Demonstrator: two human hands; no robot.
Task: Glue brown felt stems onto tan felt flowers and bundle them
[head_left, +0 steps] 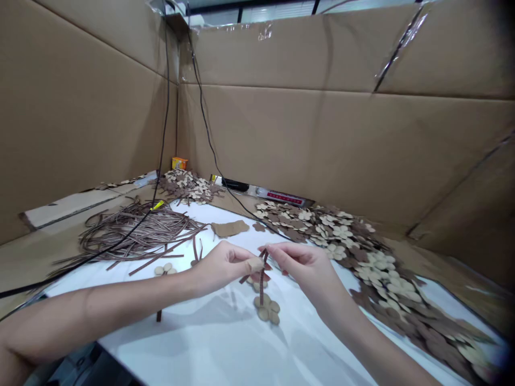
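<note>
My left hand and my right hand meet over the white table, both pinching thin brown strips that hang down between them. A flat tan flower-shaped piece sits at the lower end of one strip, touching the table. Another strip slants off under the left fingers. A second tan flower on a dark stem lies on the table just left of my left forearm.
A tangle of brown strips lies at the left, crossed by a black cable. Heaps of tan and brown flower cut-outs run along the right and another heap sits at the back. Cardboard walls enclose the table.
</note>
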